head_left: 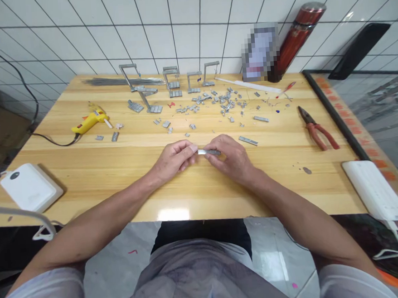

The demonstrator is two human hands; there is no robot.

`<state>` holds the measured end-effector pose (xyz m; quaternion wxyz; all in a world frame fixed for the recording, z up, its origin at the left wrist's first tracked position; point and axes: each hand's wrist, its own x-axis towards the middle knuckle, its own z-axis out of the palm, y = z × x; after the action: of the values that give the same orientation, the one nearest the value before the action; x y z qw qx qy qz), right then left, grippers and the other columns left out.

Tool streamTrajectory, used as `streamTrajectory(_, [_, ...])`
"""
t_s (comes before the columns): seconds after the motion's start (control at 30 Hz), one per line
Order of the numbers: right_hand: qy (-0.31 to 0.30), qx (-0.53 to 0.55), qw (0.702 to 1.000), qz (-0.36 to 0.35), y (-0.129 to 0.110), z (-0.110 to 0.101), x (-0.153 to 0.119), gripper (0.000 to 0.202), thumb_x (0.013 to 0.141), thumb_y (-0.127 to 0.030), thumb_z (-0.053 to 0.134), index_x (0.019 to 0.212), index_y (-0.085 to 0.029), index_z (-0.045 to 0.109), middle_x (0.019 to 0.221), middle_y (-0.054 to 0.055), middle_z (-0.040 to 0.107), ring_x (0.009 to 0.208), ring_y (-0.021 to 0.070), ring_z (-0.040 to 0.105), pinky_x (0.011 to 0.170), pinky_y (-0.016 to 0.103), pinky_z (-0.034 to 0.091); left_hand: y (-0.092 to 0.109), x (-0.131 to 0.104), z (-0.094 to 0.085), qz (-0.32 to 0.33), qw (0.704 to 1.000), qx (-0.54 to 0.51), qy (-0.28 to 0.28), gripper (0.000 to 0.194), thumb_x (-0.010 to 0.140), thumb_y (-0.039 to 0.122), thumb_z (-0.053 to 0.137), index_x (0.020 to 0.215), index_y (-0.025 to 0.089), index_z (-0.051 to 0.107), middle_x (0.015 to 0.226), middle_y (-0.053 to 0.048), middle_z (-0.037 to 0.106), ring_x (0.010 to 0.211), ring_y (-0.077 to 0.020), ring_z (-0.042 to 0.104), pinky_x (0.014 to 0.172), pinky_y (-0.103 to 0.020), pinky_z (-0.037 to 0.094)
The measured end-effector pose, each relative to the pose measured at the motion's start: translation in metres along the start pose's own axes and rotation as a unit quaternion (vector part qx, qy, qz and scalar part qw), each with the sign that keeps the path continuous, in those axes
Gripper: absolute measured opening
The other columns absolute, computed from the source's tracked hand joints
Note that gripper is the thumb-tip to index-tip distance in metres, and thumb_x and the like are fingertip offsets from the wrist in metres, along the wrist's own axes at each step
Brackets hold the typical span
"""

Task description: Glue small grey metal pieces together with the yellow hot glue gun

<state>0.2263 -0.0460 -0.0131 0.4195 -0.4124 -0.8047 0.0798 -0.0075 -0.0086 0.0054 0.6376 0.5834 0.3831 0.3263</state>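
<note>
Between my two hands, just above the near middle of the table, is a short grey metal strip [204, 152]. The fingers of my left hand [174, 159] are closed on its left end. My right hand [232, 156] grips the right part, its thumb and forefinger around it. My fingers hide both ends in part. A similar flat grey strip [248, 140] lies just beyond my right hand, and another strip [261, 119] lies farther back. Small grey metal pieces [230, 102] are scattered beyond my hands.
Several small grey bent-strip stands [194, 82] stand at the back by a bundle of thin rods [112, 81]. A yellow glue gun [91, 121] lies left. Red-handled pliers [315, 129] lie right. White power banks [31, 187] sit at both sides. A red flask [295, 42] stands behind.
</note>
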Motion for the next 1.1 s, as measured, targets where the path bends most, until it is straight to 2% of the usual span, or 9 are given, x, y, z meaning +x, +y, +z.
streamTrajectory(0.13, [-0.004, -0.001, 1.000, 0.015, 0.000, -0.002, 0.000, 0.014, 0.109, -0.023, 0.066, 0.112, -0.028, 0.079, 0.108, 0.007, 0.084, 0.101, 0.0246, 0.079, 0.092, 0.043, 0.064, -0.006, 0.000, 0.001, 0.070, 0.995, 0.056, 0.040, 0.048, 0.087, 0.059, 0.092, 0.107, 0.020, 0.073, 0.081, 0.002, 0.071, 0.053, -0.0066, 0.049, 0.051, -0.022, 0.039])
streamTrajectory(0.2, [-0.013, -0.003, 1.000, 0.018, 0.001, -0.002, -0.001, 0.016, 0.109, -0.022, 0.066, 0.115, -0.027, 0.079, 0.109, 0.008, 0.085, 0.101, 0.0243, 0.080, 0.092, 0.042, 0.065, -0.011, -0.001, 0.002, 0.103, 0.989, 0.101, 0.044, 0.050, 0.084, 0.052, 0.095, 0.116, 0.021, 0.073, 0.075, 0.006, 0.065, 0.055, -0.0077, 0.048, 0.054, -0.022, 0.039])
streamTrajectory(0.27, [-0.029, -0.002, 0.999, 0.020, 0.002, -0.001, -0.002, 0.018, 0.109, -0.023, 0.066, 0.118, -0.027, 0.080, 0.109, 0.008, 0.085, 0.100, 0.0240, 0.080, 0.091, 0.041, 0.066, -0.015, -0.003, 0.003, 0.123, 0.981, 0.144, 0.037, 0.042, 0.089, 0.049, 0.093, 0.115, 0.022, 0.074, 0.065, 0.009, 0.055, 0.054, -0.0087, 0.044, 0.054, -0.022, 0.036])
streamTrajectory(0.33, [-0.034, 0.009, 0.999, 0.019, 0.004, -0.001, -0.002, 0.020, 0.107, -0.022, 0.067, 0.120, -0.027, 0.081, 0.109, 0.008, 0.085, 0.101, 0.0244, 0.080, 0.090, 0.041, 0.066, -0.017, -0.004, 0.003, 0.137, 0.973, 0.181, 0.039, 0.030, 0.095, 0.047, 0.086, 0.109, 0.022, 0.077, 0.061, 0.009, 0.051, 0.054, -0.0095, 0.043, 0.055, -0.023, 0.034])
streamTrajectory(0.53, [-0.009, 0.108, 0.989, 0.097, 0.005, -0.002, 0.000, 0.034, 0.098, -0.020, 0.073, 0.131, -0.025, 0.076, 0.107, 0.006, 0.085, 0.093, 0.0217, 0.080, 0.087, 0.039, 0.066, -0.014, -0.004, 0.002, 0.155, 0.955, 0.244, 0.068, 0.025, 0.097, 0.046, 0.079, 0.102, 0.021, 0.078, 0.059, 0.007, 0.056, 0.052, -0.0102, 0.046, 0.056, -0.024, 0.034])
streamTrajectory(0.67, [-0.003, 0.197, 0.969, 0.150, 0.006, -0.001, 0.000, 0.035, 0.100, -0.036, 0.078, 0.132, -0.023, 0.074, 0.108, 0.006, 0.084, 0.088, 0.0193, 0.078, 0.085, 0.037, 0.065, -0.013, -0.005, 0.004, 0.168, 0.944, 0.280, 0.054, 0.023, 0.098, 0.043, 0.076, 0.103, 0.021, 0.076, 0.064, 0.005, 0.064, 0.054, -0.0105, 0.051, 0.057, -0.024, 0.037])
streamTrajectory(0.8, [-0.001, 0.214, 0.962, 0.172, 0.005, -0.001, -0.002, 0.037, 0.100, -0.047, 0.083, 0.128, -0.024, 0.075, 0.104, 0.005, 0.083, 0.085, 0.0190, 0.076, 0.083, 0.037, 0.065, -0.013, -0.007, 0.006, 0.175, 0.938, 0.297, 0.032, 0.023, 0.099, 0.044, 0.075, 0.102, 0.021, 0.075, 0.071, 0.002, 0.071, 0.055, -0.0104, 0.054, 0.058, -0.024, 0.038])
streamTrajectory(0.97, [-0.010, 0.188, 0.967, 0.170, 0.004, -0.005, 0.000, 0.028, 0.102, -0.043, 0.080, 0.123, -0.025, 0.078, 0.105, 0.006, 0.084, 0.087, 0.0205, 0.077, 0.084, 0.038, 0.065, -0.014, -0.006, 0.008, 0.190, 0.938, 0.285, 0.053, 0.019, 0.099, 0.040, 0.075, 0.103, 0.022, 0.076, 0.063, 0.005, 0.063, 0.054, -0.0110, 0.052, 0.059, -0.025, 0.039])
streamTrajectory(1.1, [-0.010, 0.148, 0.978, 0.144, 0.006, -0.007, 0.002, 0.021, 0.098, -0.031, 0.078, 0.118, -0.025, 0.079, 0.103, 0.005, 0.084, 0.086, 0.0216, 0.078, 0.081, 0.038, 0.065, -0.014, -0.005, 0.005, 0.178, 0.946, 0.260, 0.079, 0.019, 0.097, 0.040, 0.076, 0.101, 0.022, 0.076, 0.063, 0.006, 0.061, 0.054, -0.0105, 0.049, 0.058, -0.025, 0.038])
